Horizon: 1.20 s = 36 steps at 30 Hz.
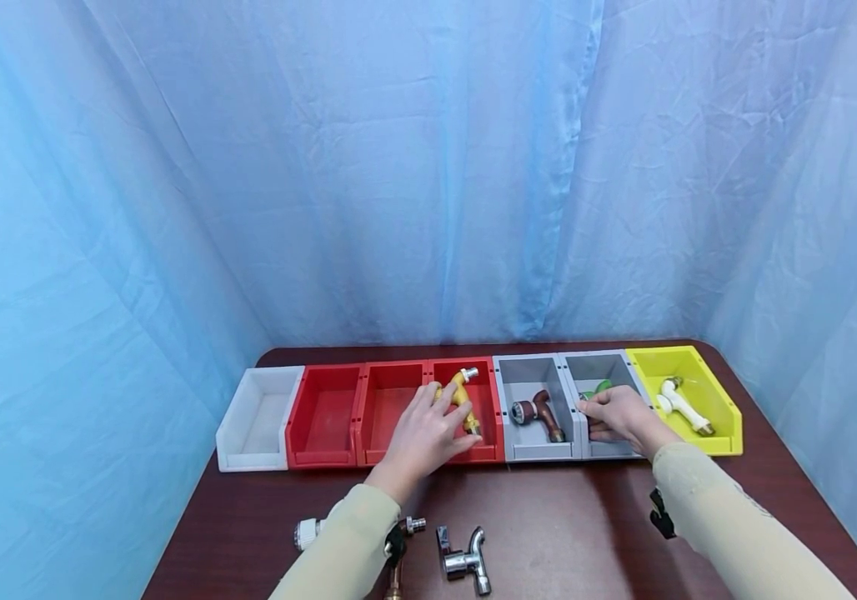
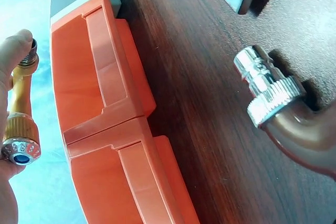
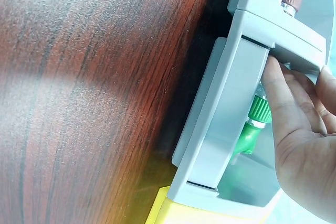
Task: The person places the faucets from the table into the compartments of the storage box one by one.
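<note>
My left hand grips a yellow tap by its ends, over the rightmost red bin. The left wrist view shows the tap's threaded metal end by a fingertip and its chrome-rimmed opening lower down. At the right grey bin, my right hand reaches over the front and pinches the side wall shared with the neighbouring grey bin, fingers inside and thumb at the top edge. A green tap lies in that bin just behind the fingers, partly hidden by them.
In the left grey bin lies a brown tap; in the yellow bin, a white tap. Two more red bins and a white bin extend left. A chrome tap and a brown tap lie on the table before them.
</note>
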Each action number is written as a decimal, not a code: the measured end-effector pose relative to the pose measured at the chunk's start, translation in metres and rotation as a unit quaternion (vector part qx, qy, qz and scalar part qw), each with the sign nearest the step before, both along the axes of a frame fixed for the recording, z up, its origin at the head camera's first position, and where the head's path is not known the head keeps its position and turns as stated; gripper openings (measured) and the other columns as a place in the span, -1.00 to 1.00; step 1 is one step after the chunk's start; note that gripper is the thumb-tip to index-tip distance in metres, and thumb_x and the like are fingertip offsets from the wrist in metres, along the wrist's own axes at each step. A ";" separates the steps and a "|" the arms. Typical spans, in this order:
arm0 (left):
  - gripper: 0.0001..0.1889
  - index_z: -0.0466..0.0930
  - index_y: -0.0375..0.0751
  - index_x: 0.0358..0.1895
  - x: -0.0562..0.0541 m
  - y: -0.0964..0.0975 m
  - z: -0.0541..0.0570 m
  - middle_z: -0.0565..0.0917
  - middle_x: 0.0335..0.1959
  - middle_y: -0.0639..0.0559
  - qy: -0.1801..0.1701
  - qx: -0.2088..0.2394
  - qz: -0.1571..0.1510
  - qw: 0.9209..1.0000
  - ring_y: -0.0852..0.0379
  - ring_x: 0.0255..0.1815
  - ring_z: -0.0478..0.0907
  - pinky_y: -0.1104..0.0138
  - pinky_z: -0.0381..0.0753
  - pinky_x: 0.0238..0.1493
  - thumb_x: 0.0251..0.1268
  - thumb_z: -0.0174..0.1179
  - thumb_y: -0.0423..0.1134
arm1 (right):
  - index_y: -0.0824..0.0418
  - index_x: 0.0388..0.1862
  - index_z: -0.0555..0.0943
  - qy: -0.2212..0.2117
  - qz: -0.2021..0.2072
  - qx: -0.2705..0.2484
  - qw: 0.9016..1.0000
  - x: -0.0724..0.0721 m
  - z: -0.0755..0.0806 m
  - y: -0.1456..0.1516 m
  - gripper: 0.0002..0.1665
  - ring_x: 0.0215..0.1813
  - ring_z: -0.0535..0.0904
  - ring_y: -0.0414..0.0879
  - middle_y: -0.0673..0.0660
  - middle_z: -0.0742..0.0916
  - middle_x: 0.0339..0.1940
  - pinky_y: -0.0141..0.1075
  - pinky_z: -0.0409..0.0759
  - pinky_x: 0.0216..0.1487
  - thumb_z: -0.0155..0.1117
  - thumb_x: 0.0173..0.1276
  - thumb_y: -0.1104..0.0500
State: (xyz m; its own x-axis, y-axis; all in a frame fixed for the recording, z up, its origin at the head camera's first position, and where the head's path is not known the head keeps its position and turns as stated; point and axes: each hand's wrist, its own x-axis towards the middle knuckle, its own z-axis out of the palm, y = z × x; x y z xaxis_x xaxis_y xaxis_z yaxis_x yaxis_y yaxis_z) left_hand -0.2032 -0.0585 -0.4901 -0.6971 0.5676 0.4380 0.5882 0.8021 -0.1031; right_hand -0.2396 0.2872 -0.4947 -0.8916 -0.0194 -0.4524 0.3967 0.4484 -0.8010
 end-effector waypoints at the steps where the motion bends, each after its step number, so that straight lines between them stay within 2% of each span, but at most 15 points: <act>1: -0.34 0.68 0.05 0.24 -0.001 0.001 0.000 0.56 0.36 -0.11 -0.005 -0.001 0.004 1.000 -0.10 0.33 0.51 0.09 0.55 0.35 0.11 0.45 0.28 | 0.47 0.08 0.64 0.001 0.003 -0.001 1.000 0.000 0.000 0.000 -0.60 -0.21 0.74 -0.06 0.23 0.75 -0.17 -0.03 0.76 -0.02 0.20 0.58 0.11; 7: -0.36 0.66 0.07 0.26 -0.004 0.010 0.003 0.54 0.36 -0.10 -0.054 -0.008 0.027 0.998 -0.12 0.35 0.47 0.08 0.53 0.37 0.16 0.42 0.27 | 0.48 0.07 0.65 0.002 -0.002 -0.008 1.000 0.000 0.002 0.000 -0.60 -0.23 0.74 -0.07 0.22 0.76 -0.22 -0.06 0.77 -0.06 0.20 0.58 0.11; 12: -0.35 0.63 0.06 0.30 -0.007 0.019 0.007 0.50 0.41 -0.12 -0.111 -0.009 0.055 0.992 -0.16 0.39 0.42 0.03 0.48 0.41 0.18 0.41 0.25 | 0.51 0.08 0.63 0.007 -0.011 -0.018 1.000 0.001 0.001 0.000 -0.61 -0.29 0.74 -0.07 0.21 0.74 -0.29 -0.04 0.78 -0.09 0.18 0.59 0.16; 15: -0.36 0.63 0.08 0.30 -0.009 0.023 0.007 0.49 0.42 -0.12 -0.134 -0.015 0.072 0.988 -0.16 0.40 0.41 0.02 0.47 0.42 0.18 0.41 0.25 | 0.51 0.08 0.63 0.007 -0.010 -0.016 1.000 0.001 0.000 0.000 -0.61 -0.28 0.73 -0.08 0.21 0.74 -0.28 -0.04 0.78 -0.09 0.18 0.59 0.15; 20: -0.36 0.63 0.10 0.30 -0.014 0.026 0.004 0.49 0.42 -0.11 -0.144 -0.025 0.090 0.985 -0.15 0.39 0.42 0.02 0.47 0.42 0.18 0.41 0.26 | 0.51 0.08 0.62 0.008 -0.012 -0.019 1.000 0.000 0.000 0.000 -0.60 -0.28 0.74 -0.06 0.22 0.74 -0.27 -0.05 0.78 -0.09 0.19 0.59 0.15; 26: -0.36 0.64 0.10 0.29 -0.018 0.027 -0.002 0.49 0.41 -0.10 -0.150 -0.024 0.094 0.984 -0.16 0.38 0.42 0.00 0.48 0.41 0.17 0.42 0.26 | 0.53 0.09 0.61 0.011 -0.013 -0.024 1.000 0.000 0.000 0.000 -0.59 -0.28 0.75 -0.06 0.23 0.75 -0.28 -0.05 0.78 -0.11 0.19 0.58 0.15; 36: -0.35 0.61 0.09 0.32 -0.020 0.032 -0.004 0.46 0.45 -0.10 -0.173 -0.025 0.106 0.979 -0.18 0.42 0.40 0.00 0.44 0.44 0.20 0.40 0.25 | 0.51 0.05 0.64 0.009 -0.009 -0.018 1.000 0.002 -0.002 -0.001 -0.59 -0.27 0.75 -0.07 0.21 0.76 -0.29 -0.06 0.78 -0.10 0.20 0.58 0.13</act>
State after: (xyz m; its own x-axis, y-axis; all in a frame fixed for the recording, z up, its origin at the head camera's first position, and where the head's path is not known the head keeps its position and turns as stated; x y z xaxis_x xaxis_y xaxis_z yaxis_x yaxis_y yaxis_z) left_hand -0.2231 -0.0262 -0.4940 -0.9033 0.4091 0.1290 0.4159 0.9089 0.0304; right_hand -0.2378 0.2866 -0.4965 -0.9004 -0.0196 -0.4347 0.3887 0.4129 -0.8237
